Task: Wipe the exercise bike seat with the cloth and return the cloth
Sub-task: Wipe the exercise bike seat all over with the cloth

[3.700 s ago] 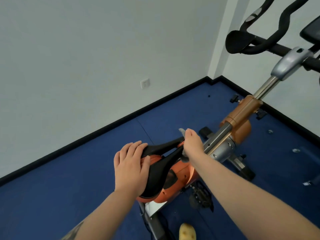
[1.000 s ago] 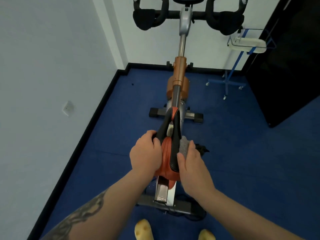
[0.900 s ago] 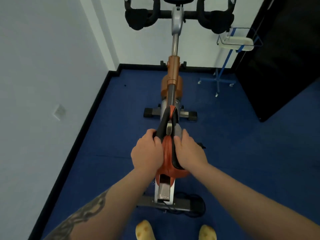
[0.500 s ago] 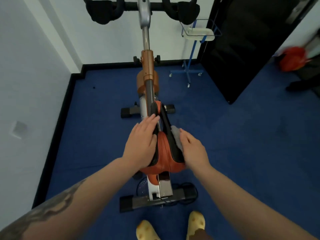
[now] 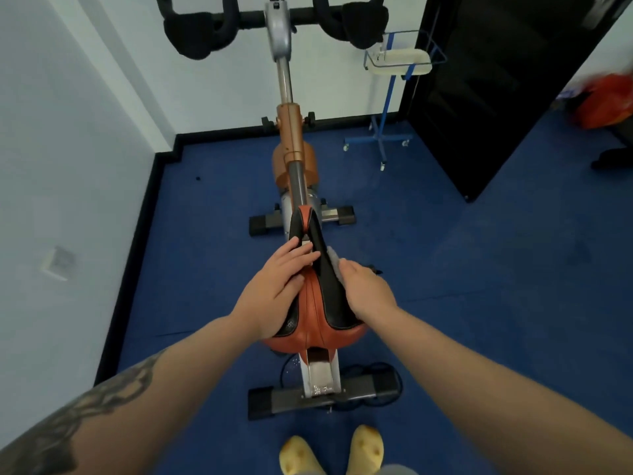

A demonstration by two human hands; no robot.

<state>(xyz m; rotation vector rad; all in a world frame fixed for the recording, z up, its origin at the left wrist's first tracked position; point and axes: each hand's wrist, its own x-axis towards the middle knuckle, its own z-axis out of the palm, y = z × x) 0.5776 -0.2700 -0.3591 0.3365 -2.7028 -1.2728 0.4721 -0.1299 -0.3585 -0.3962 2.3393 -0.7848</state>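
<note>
The exercise bike's orange and black seat (image 5: pixel 317 303) is straight below me, its narrow nose pointing away. My left hand (image 5: pixel 275 289) lies flat on the seat's left side, fingers spread toward the nose. My right hand (image 5: pixel 368 293) presses a grey cloth (image 5: pixel 335 260) against the seat's right flank. Only a small part of the cloth shows beyond my fingertips; the rest is hidden under the hand.
The bike's handlebars (image 5: pixel 274 25) and orange post (image 5: pixel 291 132) stand ahead near the white wall. A blue wheeled stand with a tray (image 5: pixel 399 61) is at the back right, beside a black door (image 5: pixel 486 97). My yellow shoes (image 5: pixel 329 452) are on the blue floor.
Since 3.7 s ago my view has swung from the bike's side to straight behind the seat. In the last second my right hand with the cloth has rubbed back and forth along the seat's right side.
</note>
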